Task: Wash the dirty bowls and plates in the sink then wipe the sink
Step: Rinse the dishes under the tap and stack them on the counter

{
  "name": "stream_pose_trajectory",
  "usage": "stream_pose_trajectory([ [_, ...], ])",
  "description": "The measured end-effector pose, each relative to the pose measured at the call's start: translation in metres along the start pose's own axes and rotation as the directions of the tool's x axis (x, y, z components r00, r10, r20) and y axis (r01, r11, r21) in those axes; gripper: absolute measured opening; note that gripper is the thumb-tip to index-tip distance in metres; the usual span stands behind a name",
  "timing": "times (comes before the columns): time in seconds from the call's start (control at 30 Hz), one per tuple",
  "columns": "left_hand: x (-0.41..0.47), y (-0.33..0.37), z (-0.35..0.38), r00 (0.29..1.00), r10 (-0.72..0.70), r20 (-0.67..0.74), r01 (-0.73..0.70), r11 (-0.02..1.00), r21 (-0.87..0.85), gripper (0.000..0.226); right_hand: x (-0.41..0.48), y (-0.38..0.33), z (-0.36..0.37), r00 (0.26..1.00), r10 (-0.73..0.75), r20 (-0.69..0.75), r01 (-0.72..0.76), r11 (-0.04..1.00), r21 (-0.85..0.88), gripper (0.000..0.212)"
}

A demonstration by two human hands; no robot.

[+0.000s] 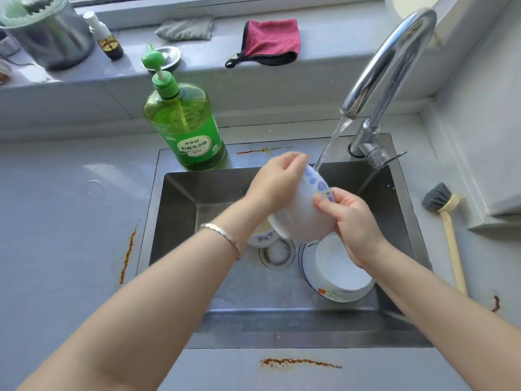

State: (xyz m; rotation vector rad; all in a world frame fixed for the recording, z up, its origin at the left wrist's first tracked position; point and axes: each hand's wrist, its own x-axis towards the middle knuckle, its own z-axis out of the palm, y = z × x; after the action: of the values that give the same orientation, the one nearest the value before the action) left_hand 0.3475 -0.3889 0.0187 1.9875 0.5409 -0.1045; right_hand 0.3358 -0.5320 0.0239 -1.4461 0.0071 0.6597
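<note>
A white bowl point(303, 213) with blue flowers is tilted on edge over the sink point(180, 215), its upper rim meeting the water running from the tap point(394, 60). The left hand point(277, 182) holds it from ten o'clock, grip curled over the rim, fingertips probably inside but hidden. The right hand point(352, 221) pinches the rim at four o'clock. Below, at five o'clock, a plate point(306, 263) carries another bowl point(341, 266).

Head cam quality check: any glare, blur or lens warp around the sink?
Head view: wide-angle bowing bends the window ledge; bright highlights streak the faucet; the white bowl, gripped by the left hand and right hand, looks washed out and soft; the sink has a shadowed left wall.
</note>
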Motion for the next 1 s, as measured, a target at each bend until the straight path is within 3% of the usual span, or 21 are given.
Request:
stream_pose_trajectory([
  [0.07,0.009,-0.006,-0.010,0.966,-0.246,0.085,0.260,0.907,-0.331,0.043,0.001,-0.004,-0.003,1.000,-0.003,0.017,0.002,0.999,0.042,0.018],
  [0.1,0.007,-0.010,-0.011,0.921,-0.362,0.145,0.385,0.783,-0.490,0.048,0.002,-0.004,-0.004,1.000,-0.002,0.011,0.001,0.997,0.075,0.019],
  [0.17,-0.004,-0.016,-0.003,0.840,-0.486,0.242,0.505,0.534,-0.678,0.050,0.005,-0.003,-0.004,1.000,0.008,-0.027,-0.004,0.990,0.143,0.020],
  [0.3,-0.027,-0.017,0.023,0.782,-0.517,0.348,0.530,0.259,-0.808,0.064,0.012,0.003,0.008,0.992,0.013,-0.125,0.026,0.952,0.304,0.014],
  [0.43,-0.037,-0.002,0.035,0.802,-0.469,0.369,0.495,0.177,-0.851,0.063,0.020,0.005,0.021,0.975,-0.084,-0.206,0.123,0.975,0.187,0.014],
  [0.57,-0.019,-0.001,0.013,0.784,-0.563,0.262,0.476,0.274,-0.836,0.060,0.015,0.009,0.032,0.969,-0.214,-0.119,0.212,0.977,-0.030,0.019],
  [0.73,-0.024,-0.016,-0.010,0.810,-0.557,0.181,0.527,0.559,-0.640,0.046,0.007,0.015,0.016,0.982,-0.189,0.000,0.183,0.949,-0.257,0.017],
  [0.83,-0.034,-0.046,-0.017,0.893,-0.449,0.043,0.437,0.839,-0.323,0.028,0.003,0.033,-0.009,1.000,0.006,0.012,-0.001,0.935,-0.356,0.016],
  [0.87,-0.038,-0.057,-0.017,0.911,-0.411,0.030,0.408,0.892,-0.194,0.018,0.001,0.040,-0.017,0.994,0.105,0.007,-0.096,0.934,-0.344,0.016],
  [0.93,-0.049,-0.077,-0.017,0.915,-0.397,0.078,0.396,0.918,0.026,0.013,-0.003,0.053,-0.033,0.953,0.303,0.023,-0.285,0.915,-0.287,0.014],
  [1.0,-0.061,-0.092,-0.014,0.900,-0.412,0.144,0.380,0.902,0.204,0.013,-0.010,0.062,-0.047,0.913,0.405,0.050,-0.375,0.880,-0.292,0.021],
])
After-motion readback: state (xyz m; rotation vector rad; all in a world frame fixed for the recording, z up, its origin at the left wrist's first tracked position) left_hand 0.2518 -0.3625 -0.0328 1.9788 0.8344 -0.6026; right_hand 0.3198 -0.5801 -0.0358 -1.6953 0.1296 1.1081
